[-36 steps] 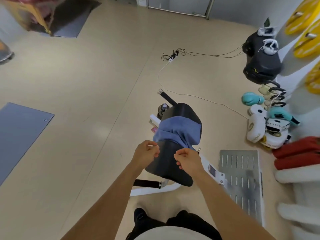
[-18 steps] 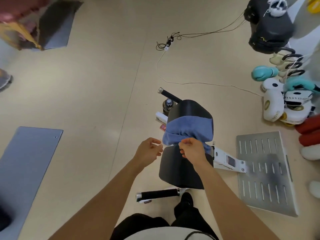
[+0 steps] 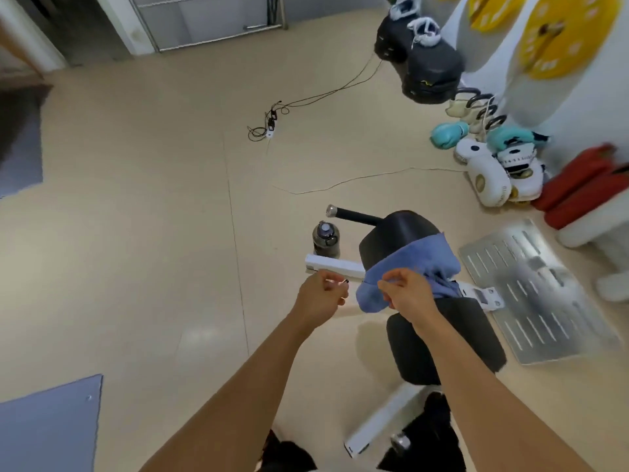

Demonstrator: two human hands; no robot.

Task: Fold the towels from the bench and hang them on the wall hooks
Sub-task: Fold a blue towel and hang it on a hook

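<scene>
Lifted off the bench [image 3: 401, 233], towel [image 3: 415, 264] edge pinched by right hand [image 3: 406, 294]; left hand [image 3: 320, 298] curled, empty.

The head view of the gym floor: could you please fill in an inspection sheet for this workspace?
Surface: black padded bench on a white frame, standing on a beige floor.
Job's things: one blue towel bunched across the bench; wall hooks not seen.
Clutter: dark water bottle on the floor beside the bench; slotted metal plate to its right; boxing gloves and red pads by the wall.
Grippers: right hand pinches the towel's near edge; left hand curled beside the towel, its contact unclear.
Cables: black tangle and a thin white lead lie across the floor.
Surroundings: grey mat at lower left; yellow discs on white stands.
</scene>
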